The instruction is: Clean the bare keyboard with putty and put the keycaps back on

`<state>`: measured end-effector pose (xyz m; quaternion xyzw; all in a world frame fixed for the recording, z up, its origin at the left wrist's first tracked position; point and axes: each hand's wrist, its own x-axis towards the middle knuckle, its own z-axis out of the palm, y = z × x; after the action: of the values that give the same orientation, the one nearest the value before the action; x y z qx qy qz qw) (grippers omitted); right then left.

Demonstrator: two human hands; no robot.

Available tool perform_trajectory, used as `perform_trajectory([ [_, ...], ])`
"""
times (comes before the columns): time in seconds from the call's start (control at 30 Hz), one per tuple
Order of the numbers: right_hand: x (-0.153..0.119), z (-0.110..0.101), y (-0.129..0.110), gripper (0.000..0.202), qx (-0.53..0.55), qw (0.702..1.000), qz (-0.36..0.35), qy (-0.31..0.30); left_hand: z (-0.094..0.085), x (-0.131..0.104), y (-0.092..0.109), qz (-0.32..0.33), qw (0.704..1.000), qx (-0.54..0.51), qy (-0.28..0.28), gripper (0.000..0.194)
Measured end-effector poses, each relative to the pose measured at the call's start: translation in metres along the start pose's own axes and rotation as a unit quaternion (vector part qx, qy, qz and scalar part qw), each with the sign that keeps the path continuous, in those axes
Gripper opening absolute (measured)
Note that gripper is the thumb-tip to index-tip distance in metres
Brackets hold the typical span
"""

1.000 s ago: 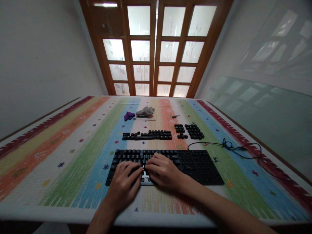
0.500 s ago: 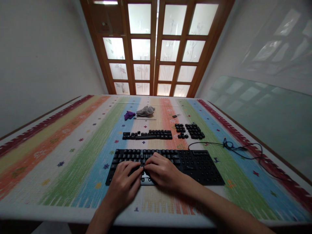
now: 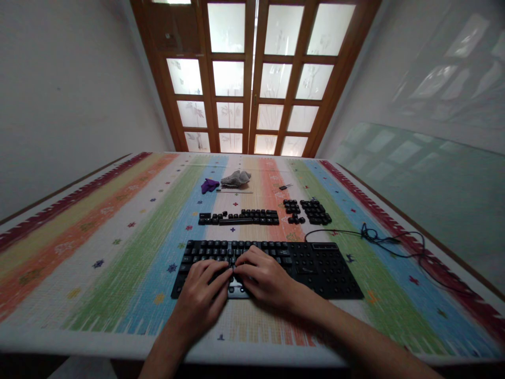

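Observation:
A black keyboard [image 3: 327, 271] lies near the front edge of the table, its right part and some of its lower middle bare of keycaps. My left hand [image 3: 203, 289] is over its left half, thumb and fingertips drawn together near the middle. My right hand [image 3: 264, 276] comes in from the right, its fingertips bunched against those of the left. Whatever is between the fingertips is too small and hidden to name. Behind the keyboard are a row of loose keycaps [image 3: 239, 217] and a second group of keycaps [image 3: 313, 211] to its right.
A grey cloth [image 3: 235, 179], a purple cloth [image 3: 209, 185] and a thin stick [image 3: 235, 192] lie farther back. To their right is a small dark tool [image 3: 284, 187]. The keyboard's black cable [image 3: 379, 239] runs in coils to the right over the striped tablecloth [image 3: 130, 252].

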<state>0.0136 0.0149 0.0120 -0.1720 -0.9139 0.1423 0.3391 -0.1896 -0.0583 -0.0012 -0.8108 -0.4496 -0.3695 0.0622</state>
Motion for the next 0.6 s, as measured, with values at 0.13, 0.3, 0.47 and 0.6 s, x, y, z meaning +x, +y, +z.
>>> perform_trajectory([
  [0.13, 0.0, 0.001, 0.0, 0.021, 0.002, 1.0, -0.001, 0.001, 0.0, -0.001, 0.0, 0.004, 1.0, 0.0, 0.0, 0.028],
  [0.3, 0.001, 0.001, 0.002, 0.021, -0.005, 1.0, 0.0, -0.004, 0.001, -0.001, 0.0, 0.003, 1.0, 0.001, 0.001, 0.028],
  [0.47, 0.001, 0.0, -0.003, 0.017, -0.077, 0.996, -0.036, -0.019, 0.001, 0.001, 0.0, 0.003, 1.0, -0.001, -0.004, 0.029],
  [0.6, 0.001, 0.005, -0.01, 0.018, -0.145, 0.987, -0.044, -0.057, 0.001, 0.001, 0.0, 0.007, 1.0, -0.001, -0.004, 0.028],
])
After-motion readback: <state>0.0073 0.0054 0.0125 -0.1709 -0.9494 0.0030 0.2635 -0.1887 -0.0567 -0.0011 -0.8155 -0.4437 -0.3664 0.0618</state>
